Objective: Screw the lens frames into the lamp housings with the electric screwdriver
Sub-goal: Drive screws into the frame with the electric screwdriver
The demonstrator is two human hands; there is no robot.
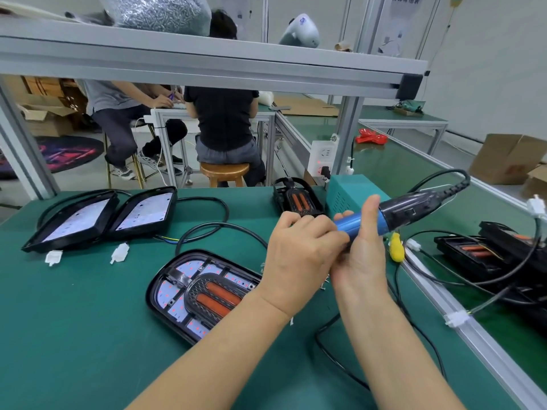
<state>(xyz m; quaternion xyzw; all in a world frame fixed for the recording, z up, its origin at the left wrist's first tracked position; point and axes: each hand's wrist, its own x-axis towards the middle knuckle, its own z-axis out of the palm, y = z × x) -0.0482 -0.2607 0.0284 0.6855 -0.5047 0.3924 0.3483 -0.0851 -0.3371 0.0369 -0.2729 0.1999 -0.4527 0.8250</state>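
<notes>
Blue-bodied, the electric screwdriver (381,217) lies slantwise right of centre, the right hand (359,255) wrapped round its barrel from beneath and the left hand (299,253) curled over its front end, hiding the tip. Below the hands, at lower centre on the green surface (74,321), lies a lamp housing (195,294) with its lens frame (220,297) inside; two more lamps (100,217) sit at the left.

Wall poster (399,22), upper right behind the shelf: large heading characters at its top edge, cut off by the picture and too blurred to read; smaller print below illegible; white bottle (302,29) on the top shelf carries a blue mark, not readable; white socket box (322,156) on the frame post shows faint markings, unreadable; cardboard box (509,158) at far right has a reddish print, too blurred; no text can be read.
</notes>
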